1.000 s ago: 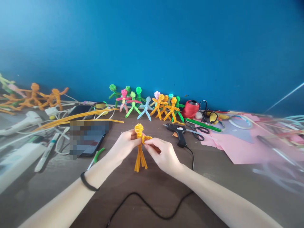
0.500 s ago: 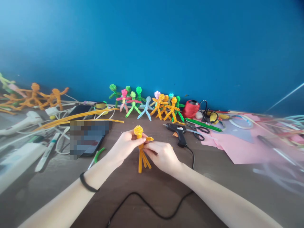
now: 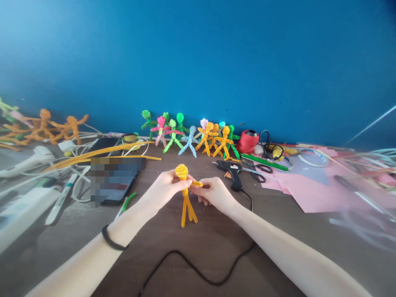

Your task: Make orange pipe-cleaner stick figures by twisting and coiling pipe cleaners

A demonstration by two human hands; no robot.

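Note:
I hold an orange pipe-cleaner figure (image 3: 186, 194) upright over the brown table. It has a coiled round head and loose strands hanging down as legs. My left hand (image 3: 162, 190) pinches it at the neck just below the head. My right hand (image 3: 213, 193) pinches the short coiled arm that sticks out to the right. Both hands are closed on the figure. A black band sits on my left wrist.
A row of finished pipe-cleaner figures (image 3: 188, 136) stands against the blue wall. A black glue gun (image 3: 230, 170) lies right of my hands, its cord (image 3: 198, 270) looping toward me. A phone (image 3: 114, 177) and orange pipe cleaners (image 3: 93, 154) lie left; pink paper (image 3: 309, 185), scissors (image 3: 262, 167), red yarn (image 3: 248, 142) right.
The figure has tilted a little and its legs swung slightly right. My right hand slid up and outward along the short arm, turning its fingers more toward the wall.

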